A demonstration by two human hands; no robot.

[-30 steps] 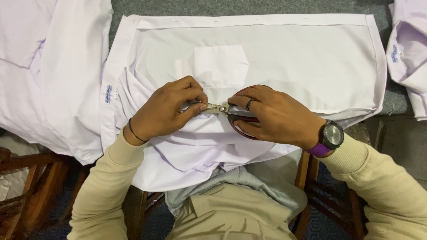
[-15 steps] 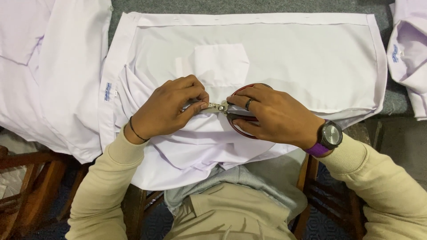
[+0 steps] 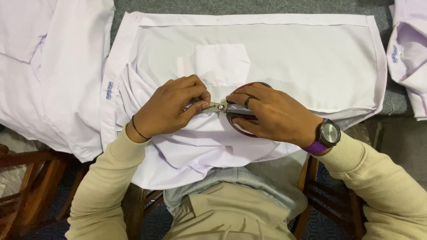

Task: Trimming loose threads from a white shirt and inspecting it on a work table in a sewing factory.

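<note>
Scissors, dark red handles, lying on white shirt spread over grey table; right hand curling closed through handles, left hand pinching fabric at blade tips. Judging: keeping cloth taut, snipping small. Blade tips and what's being cut are hiding under fingers; lower handle loop mostly covered.

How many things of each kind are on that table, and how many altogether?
White shirts: 3, one in the middle, one at the left, one at the right edge
Scissors: 1, red-handled, in the right hand, with the left hand pinching cloth at the blades
Total: 4
</note>
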